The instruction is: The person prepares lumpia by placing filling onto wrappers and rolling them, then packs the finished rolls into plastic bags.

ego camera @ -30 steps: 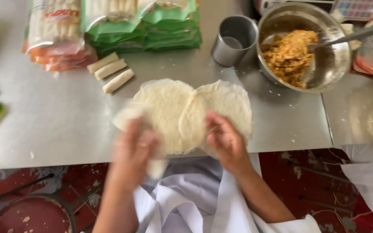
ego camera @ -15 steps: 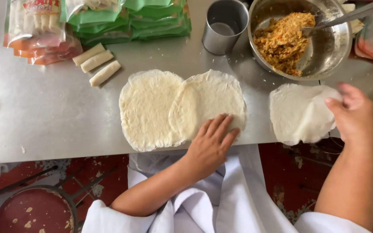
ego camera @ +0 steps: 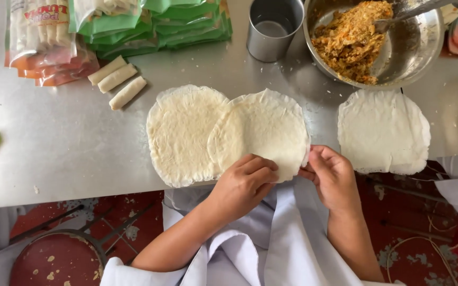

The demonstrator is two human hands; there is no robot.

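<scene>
Three wrappers lay on the table point(ego camera: 64, 153): two overlapping ones nearest the person, a third wrapper point(ego camera: 384, 131) just below the filling bowl point(ego camera: 409, 50). Left hand point(ego camera: 245, 185) pressed flat, fingers spread, on the near edge of the top wrapper point(ego camera: 263, 132); right hand point(ego camera: 332, 175) pinched that edge narrowly, beside the bowl-side rim. Risk, as judged: the thin sheet could tear or cling to the lower wrapper point(ego camera: 181, 135) if peeled fast. Versus half a second earlier: the right hand had left the third wrapper, now lying flat, and come back to the stack.
</scene>
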